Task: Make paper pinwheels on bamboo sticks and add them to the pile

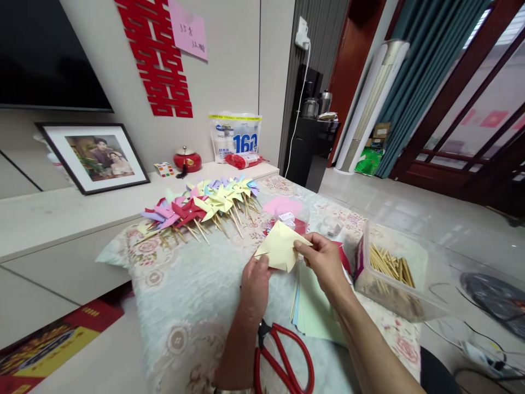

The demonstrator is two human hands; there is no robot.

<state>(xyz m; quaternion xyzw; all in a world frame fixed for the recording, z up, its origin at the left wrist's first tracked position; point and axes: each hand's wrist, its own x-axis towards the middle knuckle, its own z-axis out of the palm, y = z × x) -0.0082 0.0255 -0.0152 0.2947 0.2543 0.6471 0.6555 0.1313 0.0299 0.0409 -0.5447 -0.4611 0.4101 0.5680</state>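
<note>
Yellow paper (279, 249) is held between your hands above the flowered tablecloth (192, 290): your left hand (257, 282) pinches its lower-left edge, your right hand (324, 256) its right corner. Keep both pinches light and level, so the cut paper is less likely to crease.

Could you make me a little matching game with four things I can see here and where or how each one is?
1. red-handled scissors
2. pale yellow paper
3. wooden sticks
4. pinwheels

A. inside the clear box
B. lying together, in several colours
C. beside the left forearm
D. held by left hand and right hand

Pairs: 1-C, 2-D, 3-A, 4-B
</note>
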